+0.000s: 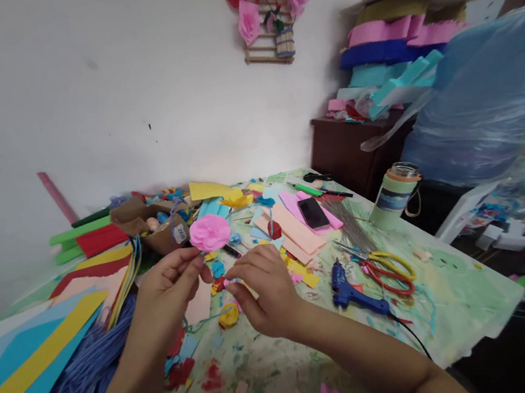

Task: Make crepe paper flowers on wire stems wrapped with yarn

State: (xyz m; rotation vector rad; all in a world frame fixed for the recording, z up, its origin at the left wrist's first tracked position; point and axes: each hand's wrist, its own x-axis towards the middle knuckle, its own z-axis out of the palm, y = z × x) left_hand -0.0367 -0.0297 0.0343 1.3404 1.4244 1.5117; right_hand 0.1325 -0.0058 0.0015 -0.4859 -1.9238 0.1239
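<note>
A round pink paper flower (210, 233) stands up from the fingertips of my left hand (169, 287), whose thumb and fingers are pinched just below it. To its right, my right hand (266, 290) is raised over the table with its fingers bent and the thumb apart from them; nothing shows between them. Below and between the hands lies a small yellow paper flower (228, 315) with a thin greenish stem. A dark red paper piece (274, 230) lies beyond my right hand.
On the right of the table (463, 296) are a blue glue gun (356, 295) with its cord, scissors (392, 272), thin wires (351, 225), a phone (313, 213) and a bottle (395, 193). Coloured paper sheets (41, 357) and blue yarn (82, 384) lie at the left.
</note>
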